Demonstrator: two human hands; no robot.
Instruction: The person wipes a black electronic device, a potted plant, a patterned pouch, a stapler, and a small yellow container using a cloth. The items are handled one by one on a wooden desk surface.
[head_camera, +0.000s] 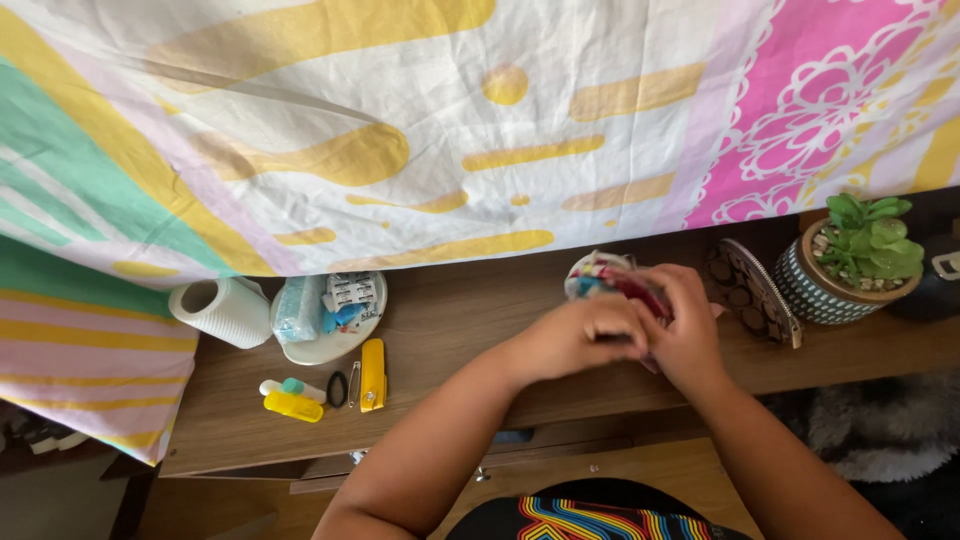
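While both hands meet over the wooden desk (450, 330), the head camera looks straight down on them. Left hand (575, 340) is curled shut, knuckles up, pressed against the right hand (685, 335), and its fingers close on the lower edge of a small bundle (600, 275). Right hand wraps its fingers around the same bundle from the 3 o'clock side, gripping it too. That bundle sits just above the hands, at about 1 o'clock from the picture's centre: a crumpled, glossy wad of red, white and blue, mostly hidden by the fingers, so its exact kind cannot be told.

Over at 9 o'clock from the hands lie a white roll of paper (222, 310), a white dish (330, 318) with small packets, a yellow stapler (373, 375) and a yellow tube (293, 405). At 3 o'clock stands a potted plant (860, 255), with a patterned pouch (750, 290) between it and the right hand. A bright patterned cloth (400, 120) hangs across the top.
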